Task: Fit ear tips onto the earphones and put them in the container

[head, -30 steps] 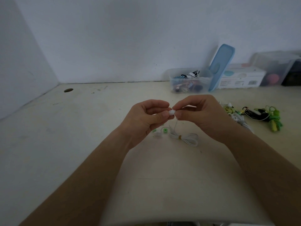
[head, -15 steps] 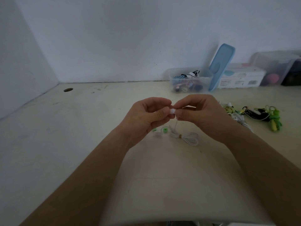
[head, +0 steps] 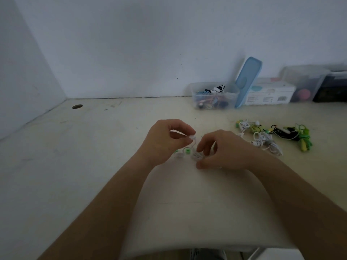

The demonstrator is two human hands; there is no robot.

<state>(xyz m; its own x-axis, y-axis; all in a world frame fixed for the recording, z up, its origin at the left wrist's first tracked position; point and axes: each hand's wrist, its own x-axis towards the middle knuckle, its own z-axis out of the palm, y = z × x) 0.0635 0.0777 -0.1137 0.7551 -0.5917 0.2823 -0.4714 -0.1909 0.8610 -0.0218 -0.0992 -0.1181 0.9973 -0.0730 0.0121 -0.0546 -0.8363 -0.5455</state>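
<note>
Your left hand [head: 165,141]: pinches white earbud [head: 192,137], held up. Your right hand [head: 225,151]: off the bud since a moment ago, fingers now curled round coiled cable [head: 196,156] below. Tip probably seated; container [head: 194,96] well apart, behind.

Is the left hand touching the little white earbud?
Touching. The head view shows the left hand pinching the white earbud between thumb and fingertip, with no gap.

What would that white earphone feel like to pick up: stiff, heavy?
Probably floppy: its cable hangs limp from the bud to the table. Likely very light, since the left hand holds it in a fingertip pinch.
</note>
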